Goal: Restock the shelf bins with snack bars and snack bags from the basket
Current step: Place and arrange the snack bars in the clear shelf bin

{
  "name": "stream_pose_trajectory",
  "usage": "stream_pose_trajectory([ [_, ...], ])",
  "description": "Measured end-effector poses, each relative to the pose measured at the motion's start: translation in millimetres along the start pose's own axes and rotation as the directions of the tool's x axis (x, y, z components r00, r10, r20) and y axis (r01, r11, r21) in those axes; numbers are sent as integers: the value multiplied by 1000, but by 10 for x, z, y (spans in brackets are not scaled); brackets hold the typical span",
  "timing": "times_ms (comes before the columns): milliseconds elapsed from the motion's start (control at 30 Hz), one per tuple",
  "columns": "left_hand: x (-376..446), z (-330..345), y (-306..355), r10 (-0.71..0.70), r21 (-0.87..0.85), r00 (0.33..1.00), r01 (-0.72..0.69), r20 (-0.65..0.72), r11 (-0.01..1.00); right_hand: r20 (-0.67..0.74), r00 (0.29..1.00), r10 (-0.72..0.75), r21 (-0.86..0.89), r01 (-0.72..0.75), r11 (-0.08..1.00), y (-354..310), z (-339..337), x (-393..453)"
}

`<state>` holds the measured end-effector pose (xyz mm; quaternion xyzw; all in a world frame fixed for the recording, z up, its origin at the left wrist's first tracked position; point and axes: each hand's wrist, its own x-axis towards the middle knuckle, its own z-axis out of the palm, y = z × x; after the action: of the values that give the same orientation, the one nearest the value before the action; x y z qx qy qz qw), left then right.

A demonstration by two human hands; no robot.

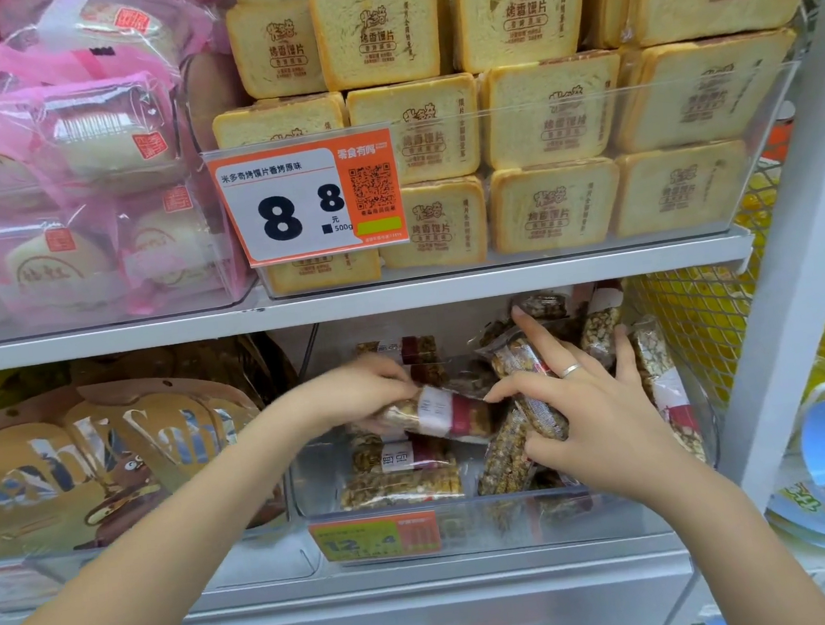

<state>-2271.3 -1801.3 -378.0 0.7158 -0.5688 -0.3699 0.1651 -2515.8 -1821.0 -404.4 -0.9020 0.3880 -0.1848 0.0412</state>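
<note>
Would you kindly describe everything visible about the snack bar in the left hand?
The clear-wrapped nut snack bar has a white and dark-red label band. It lies roughly level, above the other bars in the clear plastic shelf bin. The left hand grips its left end with curled fingers; the right hand's thumb tip meets its right end.

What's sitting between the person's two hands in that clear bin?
In the head view, a snack bar with a white and red label bridges them: the left hand holds its left end, and the right hand has a fingertip at its right end.
</note>
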Motion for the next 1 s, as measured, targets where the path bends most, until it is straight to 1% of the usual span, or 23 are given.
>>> stream_pose_trajectory([
  [33, -24, -53, -29, -41, 58, 999, 42, -9, 997, 6, 1000, -3, -7, 3, 1000, 3, 3, 4],
  [67, -36, -72, -49, -62, 183, 998, 66, -25, 981, 9, 1000, -5, -14, 5, 1000, 4, 5, 8],
  [133, -37, -25, -80, -43, 467, 998, 60, -46, 882, 11, 1000, -5, -18, 5, 1000, -2, 5, 9],
  [167, -21, 28, -97, -19, 569, 998, 51, -62, 821, 10, 1000, -3, -14, 3, 1000, -7, 1, 7],
  [200, -8, 77, -115, 3, 626, 996, 52, -87, 778, 10, 1000, -2, -11, 2, 1000, -12, -2, 2],
  [233, -9, 107, -138, 38, 645, 992, 48, -119, 762, 7, 1000, -2, -9, 2, 1000, -19, -6, -1],
  [267, -14, 120, -163, 92, 640, 985, 24, -146, 768, 5, 1000, -1, -8, 1, 1000, -21, -6, -5],
  [300, -25, 123, -187, 156, 615, 976, -31, -151, 788, 5, 1000, -1, -7, 1, 1000, -20, -8, -6],
  [367, -53, 142, -231, 270, 535, 960, -191, -72, 823, 8, 1000, -2, -8, 2, 1000, -14, -6, -3],
  [400, -66, 168, -236, 287, 499, 958, -241, -16, 832, 8, 1000, -2, -12, 2, 1000, -8, -4, -3],
  [433, -78, 201, -237, 287, 502, 958, -259, 21, 826, 7, 1000, -2, -15, 2, 1000, -5, -2, -4],
  [467, -72, 226, -248, 283, 549, 958, -255, 35, 796, 2, 1000, -1, -11, 1, 1000, -7, 2, -4],
  [567, -59, 221, -265, 305, 728, 950, -249, 57, 639, -6, 1000, -4, -2, 4, 1000, -18, 0, 1],
  [600, -58, 200, -270, 301, 747, 951, -249, 68, 617, -6, 1000, -2, -6, 2, 1000, -18, 2, 2],
  [633, -62, 182, -275, 288, 744, 955, -247, 77, 621, -3, 1000, 0, -11, 0, 1000, -16, 4, 4],
  [700, -87, 157, -270, 278, 694, 957, -254, 80, 674, 7, 1000, 7, -11, -7, 1000, -10, 7, 5],
  [800, -206, 128, -228, 343, 595, 940, -276, 1, 755, 18, 1000, 2, -5, -1, 1000, -15, 6, 6],
  [833, -248, 128, -230, 352, 567, 936, -292, 4, 770, 14, 1000, 0, 0, 0, 1000, -13, 3, 7],
  [900, -333, 160, -260, 301, 548, 947, -310, 110, 777, 10, 1000, 0, 6, -1, 1000, -17, -6, 4],
  [933, -361, 183, -283, 263, 570, 949, -315, 174, 759, 15, 1000, 0, -1, 0, 1000, -23, -9, 2],
  [1000, -367, 208, -304, 211, 644, 942, -332, 260, 689, 25, 1000, 6, -13, -5, 1000, -33, -14, 4],
])
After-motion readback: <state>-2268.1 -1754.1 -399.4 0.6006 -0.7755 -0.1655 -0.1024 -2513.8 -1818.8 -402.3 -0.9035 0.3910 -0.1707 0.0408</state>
